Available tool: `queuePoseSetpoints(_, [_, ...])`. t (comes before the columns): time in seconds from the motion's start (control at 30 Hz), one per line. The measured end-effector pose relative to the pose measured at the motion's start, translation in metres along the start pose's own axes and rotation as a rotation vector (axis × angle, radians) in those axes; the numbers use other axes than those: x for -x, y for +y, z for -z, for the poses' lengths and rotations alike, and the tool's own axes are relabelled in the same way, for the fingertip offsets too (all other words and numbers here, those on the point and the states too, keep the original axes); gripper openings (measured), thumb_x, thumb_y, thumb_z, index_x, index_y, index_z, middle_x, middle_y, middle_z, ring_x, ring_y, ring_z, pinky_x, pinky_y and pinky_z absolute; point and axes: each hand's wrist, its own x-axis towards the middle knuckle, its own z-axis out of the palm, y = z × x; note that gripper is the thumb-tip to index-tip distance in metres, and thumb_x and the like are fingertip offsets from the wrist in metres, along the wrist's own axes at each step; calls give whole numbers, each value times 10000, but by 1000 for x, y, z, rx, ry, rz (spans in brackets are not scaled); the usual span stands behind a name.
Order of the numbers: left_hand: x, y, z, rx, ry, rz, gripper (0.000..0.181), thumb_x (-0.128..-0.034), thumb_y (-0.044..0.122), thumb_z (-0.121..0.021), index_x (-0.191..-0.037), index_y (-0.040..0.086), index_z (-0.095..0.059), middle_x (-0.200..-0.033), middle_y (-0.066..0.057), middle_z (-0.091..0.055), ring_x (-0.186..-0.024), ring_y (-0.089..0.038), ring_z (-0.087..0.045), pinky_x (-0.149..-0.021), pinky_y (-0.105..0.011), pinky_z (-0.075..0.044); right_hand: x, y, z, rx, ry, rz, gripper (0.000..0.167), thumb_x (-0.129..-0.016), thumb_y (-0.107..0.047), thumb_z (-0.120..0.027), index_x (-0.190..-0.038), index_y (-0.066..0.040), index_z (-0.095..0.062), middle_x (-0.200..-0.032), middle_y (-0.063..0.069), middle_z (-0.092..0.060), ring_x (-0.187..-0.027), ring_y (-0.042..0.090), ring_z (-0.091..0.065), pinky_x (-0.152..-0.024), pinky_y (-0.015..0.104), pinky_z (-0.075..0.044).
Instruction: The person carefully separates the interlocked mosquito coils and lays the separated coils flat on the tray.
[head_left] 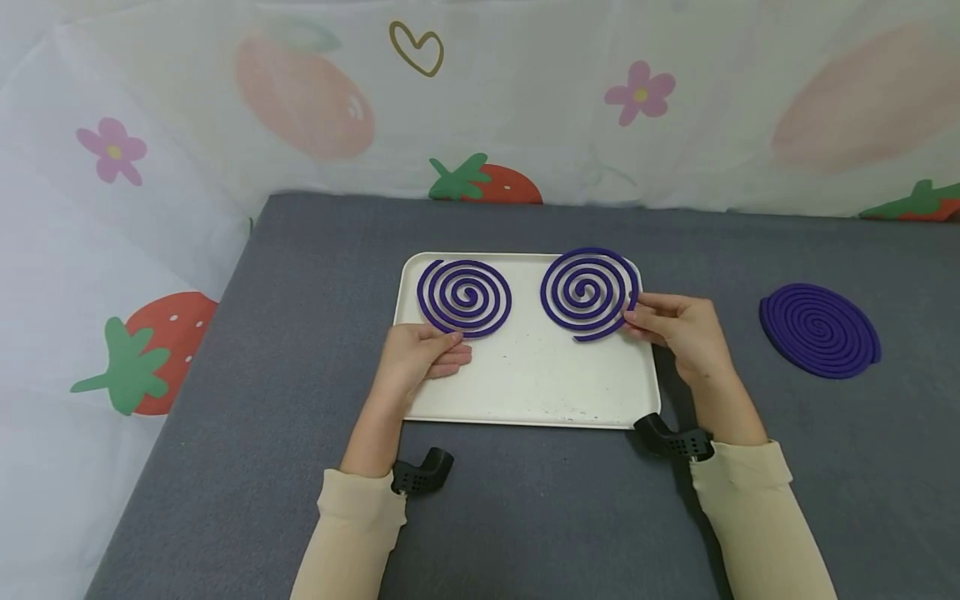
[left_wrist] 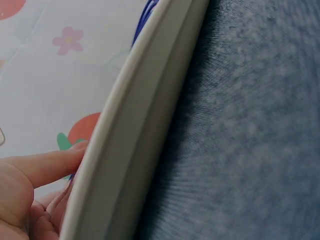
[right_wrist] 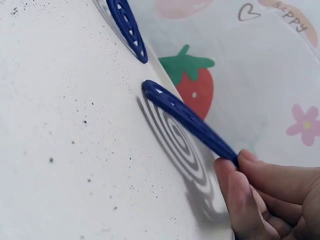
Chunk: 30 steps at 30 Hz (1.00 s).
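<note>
Coils point(head_left: 469, 294) point(head_left: 587, 289), dark purple spirals, gaps between turns; hands point(head_left: 422, 354) point(head_left: 677, 327), left and right, each pinching one by rim.

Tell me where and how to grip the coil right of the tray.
The coil is probably best pinched at its left rim by the right hand, coming in low from the left: it lies flat and tightly wound, and that edge faces the hand.

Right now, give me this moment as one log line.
left grip: pinches left coil | right grip: pinches right coil, above tray | tray: on table | third coil: on table, right of tray
</note>
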Motion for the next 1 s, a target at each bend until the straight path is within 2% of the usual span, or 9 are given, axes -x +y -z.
queuePoseSetpoints(0.1, [1, 0, 0, -68, 5, -6, 228, -914, 55, -605, -1014, -146, -644, -806, -212, -693, -653, -158, -690, -589, -244, -561, 1, 1, 0, 36, 34, -6, 438, -875, 47, -614, -1260, 188, -460, -724, -125, -675, -666, 40, -670, -634, 175, -541])
queuePoseSetpoints(0.23, [2, 1, 0, -104, -5, -17, 242, -907, 86, -620, -988, -139, -657, -772, -191, -695, -629, -160, -687, -560, -242, -558, 3, 1, 0, 30, 74, 28, 429, -857, 48, -641, -1227, 199, -486, -701, -118, -675, -639, 50, -670, -599, 176, -541])
queuePoseSetpoints(0.33, [1, 1, 0, -88, -35, -32, 242, -907, 90, -624, -996, -132, -654, -797, -192, -697, -657, -171, -692, -584, -253, -564, 3, 1, 1, 12, 87, 44, 427, -844, 53, -656, -1202, 218, -493, -706, -100, -680, -637, 59, -672, -595, 184, -544])
queuePoseSetpoints(0.53, [-1, 1, 0, -32, -115, -98, 204, -906, 30, -604, -1042, -121, -621, -908, -201, -692, -770, -180, -693, -684, -267, -566, 4, 1, 5, 13, 74, 25, 407, -841, 17, -677, -1152, 231, -523, -740, -79, -689, -671, 64, -676, -627, 201, -549])
queuePoseSetpoints(0.63, [-1, 1, 0, -17, -121, -108, 206, -900, 9, -603, -1067, -110, -609, -930, -195, -690, -782, -171, -688, -692, -266, -565, 4, 1, 6, 9, 69, 27, 364, -837, 22, -679, -1119, 216, -556, -747, -60, -693, -677, 76, -679, -636, 213, -553])
queuePoseSetpoints(0.87, [-3, 1, 0, -6, -125, -101, 224, -897, -6, -599, -1107, -84, -593, -920, -158, -693, -767, -149, -680, -676, -258, -565, 3, 2, 13, 84, 90, 107, 327, -832, 17, -686, -1074, 208, -577, -767, -34, -693, -652, 67, -665, -618, 214, -556])
queuePoseSetpoints(1.0, [-1, 0, 1, 5, -134, -106, 246, -898, 0, -600, -1130, -83, -586, -924, -154, -693, -770, -146, -679, -688, -258, -564, 3, 3, 18, -24, 58, 95, 207, -830, 32, -683, -1015, 117, -644, -763, -21, -698, -668, 96, -676, -635, 226, -560])
